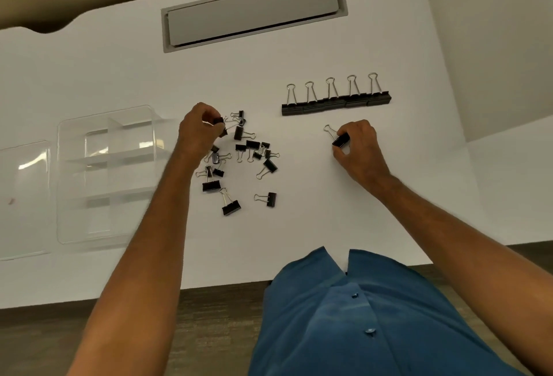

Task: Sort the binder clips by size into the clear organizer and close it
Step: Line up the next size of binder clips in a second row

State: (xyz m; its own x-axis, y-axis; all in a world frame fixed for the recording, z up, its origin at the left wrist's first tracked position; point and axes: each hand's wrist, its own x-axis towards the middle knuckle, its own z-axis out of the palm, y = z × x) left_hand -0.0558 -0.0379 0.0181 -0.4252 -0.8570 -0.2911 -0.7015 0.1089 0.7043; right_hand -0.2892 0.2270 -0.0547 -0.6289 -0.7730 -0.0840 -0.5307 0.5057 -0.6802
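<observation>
A person in a blue shirt (359, 315) leans over a white table (299, 241). The left hand (199, 130) pinches a small clip (218, 121) above the loose clips (248, 163); the right hand (359, 148) grips a medium clip (340, 139). The open clear organizer (107, 178) sits left. Five large clips (335, 101) line up beyond.

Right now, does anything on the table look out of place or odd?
Nothing damaged or spilled. The organizer stands open and empty, its lid beside it. Five large clips form a neat row; the smaller clips lie in a loose jumble. Each hand, left and right, holds a clip.
</observation>
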